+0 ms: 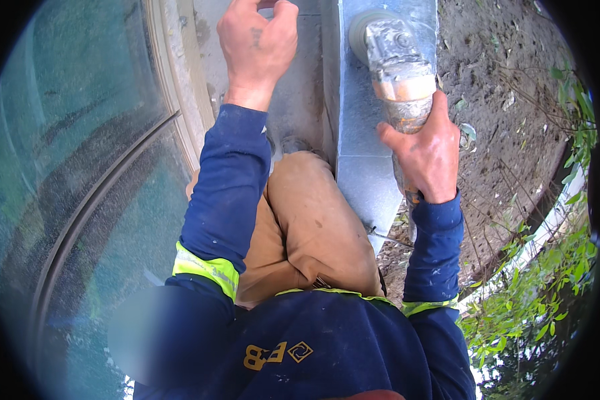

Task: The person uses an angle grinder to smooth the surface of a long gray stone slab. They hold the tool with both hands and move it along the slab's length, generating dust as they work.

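Clamping around a grinder (399,77): right hand (428,152), thumb and fingers wrapping its barrel. The grinder is lying over a grey stone ledge (365,133), its round head (360,37) pointing left; contact is not clear. Left hand (257,47): curling, its fingertips running out of view, so its hold cannot be told. Outward: window (100,153) is standing left, soil (497,107) and leafy plants (547,287) lying right. Risk: a one-handed hold could be letting the grinder twist, chipping the ledge's edge.
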Demonstrator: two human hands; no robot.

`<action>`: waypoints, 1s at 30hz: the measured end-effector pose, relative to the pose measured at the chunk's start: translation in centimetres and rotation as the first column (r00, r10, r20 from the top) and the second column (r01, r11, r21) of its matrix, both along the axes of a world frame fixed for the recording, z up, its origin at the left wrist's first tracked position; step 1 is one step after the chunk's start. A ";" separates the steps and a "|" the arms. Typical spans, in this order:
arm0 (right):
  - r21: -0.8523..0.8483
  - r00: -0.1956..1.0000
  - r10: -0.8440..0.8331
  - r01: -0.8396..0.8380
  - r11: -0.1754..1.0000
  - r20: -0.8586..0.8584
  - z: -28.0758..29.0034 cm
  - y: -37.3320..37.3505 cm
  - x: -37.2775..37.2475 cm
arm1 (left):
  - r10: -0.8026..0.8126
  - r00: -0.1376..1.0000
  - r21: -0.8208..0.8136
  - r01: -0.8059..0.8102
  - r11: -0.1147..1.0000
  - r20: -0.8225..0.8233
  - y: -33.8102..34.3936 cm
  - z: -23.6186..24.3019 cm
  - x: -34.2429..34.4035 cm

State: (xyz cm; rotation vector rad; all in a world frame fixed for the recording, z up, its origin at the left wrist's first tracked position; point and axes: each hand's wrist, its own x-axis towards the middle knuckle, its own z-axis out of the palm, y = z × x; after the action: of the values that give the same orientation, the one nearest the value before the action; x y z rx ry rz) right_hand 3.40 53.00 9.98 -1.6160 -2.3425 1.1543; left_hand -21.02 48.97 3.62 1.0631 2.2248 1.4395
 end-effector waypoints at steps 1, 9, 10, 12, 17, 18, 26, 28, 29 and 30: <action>0.001 1.000 -0.010 0.010 1.000 0.010 0.0 0.2 -0.2 | -0.004 1.000 0.000 0.004 1.000 -0.005 0.0 0.1 -0.1; 0.003 0.999 0.044 -0.044 0.999 -0.030 -0.3 -0.1 -0.1 | 0.009 1.000 -0.018 -0.009 1.000 -0.002 0.1 0.1 0.1; 0.008 0.999 0.026 -0.025 1.000 -0.028 -0.3 -0.2 -0.2 | 0.007 1.000 -0.020 -0.007 1.000 -0.002 0.1 0.2 0.1; 0.015 1.000 0.017 -0.017 1.000 -0.018 -0.2 -0.2 -0.3 | 0.007 1.000 -0.017 -0.007 1.000 -0.013 0.0 0.0 0.0; 0.061 0.999 0.050 -0.049 0.997 -0.006 -0.3 -0.1 -0.4 | 0.015 1.000 -0.017 -0.015 1.000 -0.005 0.0 -0.1 0.0; 0.052 0.999 0.036 -0.036 0.998 -0.002 -0.2 -0.1 -0.3 | 0.015 1.000 -0.019 -0.015 1.000 -0.008 0.0 -0.1 0.0; -0.003 0.999 -0.030 0.030 1.000 0.022 0.0 -0.6 0.8 | 0.008 1.000 -0.008 -0.008 1.000 -0.027 0.1 -0.5 0.0; -0.019 1.000 0.001 0.000 1.000 0.023 -0.1 -0.6 1.1 | 0.001 0.999 0.028 0.000 1.000 -0.034 0.1 -1.0 -0.2; -0.027 1.000 0.015 -0.015 1.000 0.023 -0.1 -0.6 1.2 | 0.006 0.999 0.018 -0.005 1.000 -0.036 0.1 -1.0 -0.2; -0.003 0.999 0.035 -0.035 0.999 0.010 -0.1 -0.6 1.2 | 0.012 0.999 0.007 -0.011 1.000 -0.038 0.1 -1.0 -0.1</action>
State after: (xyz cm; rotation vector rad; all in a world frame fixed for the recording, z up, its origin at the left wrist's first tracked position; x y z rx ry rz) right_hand 4.59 52.44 9.86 -1.5922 -2.3854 1.1589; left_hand -21.17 49.07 2.66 1.0906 2.2569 1.4448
